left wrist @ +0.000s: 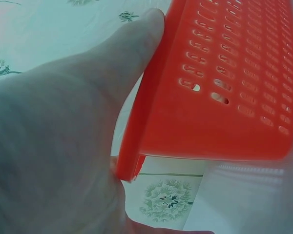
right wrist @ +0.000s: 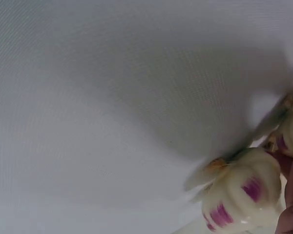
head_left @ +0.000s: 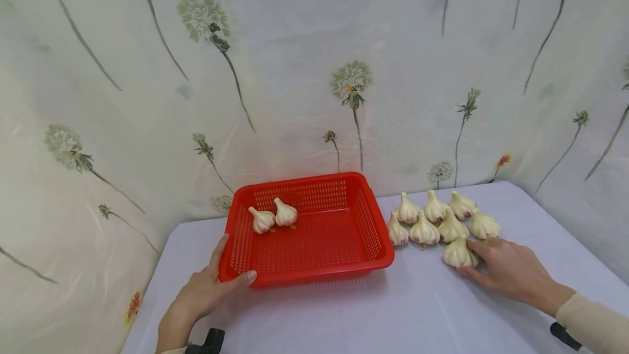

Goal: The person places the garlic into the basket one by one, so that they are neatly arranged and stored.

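Note:
At the left corner of a red plastic basket (head_left: pixel 314 275), my left hand (head_left: pixel 201 291) holds the rim, thumb on the near side and fingers along the left side. The left wrist view shows that thumb against the rim above the slotted wall (left wrist: pixel 205 112). Two garlic bulbs (head_left: pixel 286 213) lie inside the basket toward its left. My right hand (head_left: pixel 521 272) pinches the nearest garlic bulb (head_left: pixel 458 254) of a group, thumb and forefinger at its right side. In the right wrist view, a garlic bulb (right wrist: pixel 244 192) with purple marks sits beside partly cut-off fingers (right wrist: pixel 292 214).
Several more garlic bulbs (head_left: pixel 425 229) stand close together right of the basket, the leftmost against its wall. A white cloth covers the table (head_left: pixel 393 316). Behind it hangs a pale curtain (head_left: pixel 295 97) with a dandelion print.

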A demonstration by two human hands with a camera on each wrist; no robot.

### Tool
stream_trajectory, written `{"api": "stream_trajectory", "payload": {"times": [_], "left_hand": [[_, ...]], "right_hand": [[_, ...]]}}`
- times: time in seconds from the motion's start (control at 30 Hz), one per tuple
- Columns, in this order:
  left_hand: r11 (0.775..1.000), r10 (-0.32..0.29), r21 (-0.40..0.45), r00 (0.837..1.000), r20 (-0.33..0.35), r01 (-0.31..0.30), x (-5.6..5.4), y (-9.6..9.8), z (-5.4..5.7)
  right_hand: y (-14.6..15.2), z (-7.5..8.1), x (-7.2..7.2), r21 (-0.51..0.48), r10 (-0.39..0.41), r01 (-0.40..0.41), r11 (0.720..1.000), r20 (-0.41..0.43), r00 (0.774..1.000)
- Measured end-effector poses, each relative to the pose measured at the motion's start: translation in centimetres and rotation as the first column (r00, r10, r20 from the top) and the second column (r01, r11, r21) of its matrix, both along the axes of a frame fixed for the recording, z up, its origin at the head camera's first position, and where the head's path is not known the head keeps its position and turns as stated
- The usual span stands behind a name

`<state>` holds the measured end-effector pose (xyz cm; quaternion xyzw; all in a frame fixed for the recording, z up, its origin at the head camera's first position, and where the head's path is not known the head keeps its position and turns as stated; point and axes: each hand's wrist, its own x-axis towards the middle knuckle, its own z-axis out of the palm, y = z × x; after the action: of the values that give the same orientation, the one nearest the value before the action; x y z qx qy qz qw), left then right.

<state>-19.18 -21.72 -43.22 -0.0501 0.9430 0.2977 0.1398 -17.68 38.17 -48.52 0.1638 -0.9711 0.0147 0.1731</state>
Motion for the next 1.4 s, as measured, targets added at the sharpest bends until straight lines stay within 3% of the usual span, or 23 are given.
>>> {"api": "stream_trajectory", "payload": {"times": [0.27,0.57,0.83,1.07,1.4], "left_hand": [[1.0,0.004,0.004,1.0,-0.005,-0.004,-0.1,0.0,0.1],[1.0,0.01,0.004,1.0,0.0,-0.01,-0.1,-0.2,0.1],[1.0,0.016,0.006,1.0,0.008,-0.016,-0.2,-0.5,-0.2],[1.0,0.013,0.008,1.0,-0.001,-0.013,-0.1,-0.5,-0.3],[1.0,0.008,0.007,1.0,-0.014,-0.008,-0.2,-0.2,-0.1]], "right_hand": [[-0.1,1.0,0.0,-0.129,-0.019,0.024,0.991,0.04,0.999],[-0.8,3.3,-0.8,-0.294,-0.086,0.095,0.951,0.043,0.995],[-2.0,6.3,-2.5,-0.394,-0.073,0.069,0.917,0.005,0.997],[-3.5,9.4,-4.6,-0.41,-0.038,0.022,0.912,-0.031,0.999],[-7.7,11.7,-8.2,-0.433,0.05,-0.026,0.901,0.043,0.998]]}}
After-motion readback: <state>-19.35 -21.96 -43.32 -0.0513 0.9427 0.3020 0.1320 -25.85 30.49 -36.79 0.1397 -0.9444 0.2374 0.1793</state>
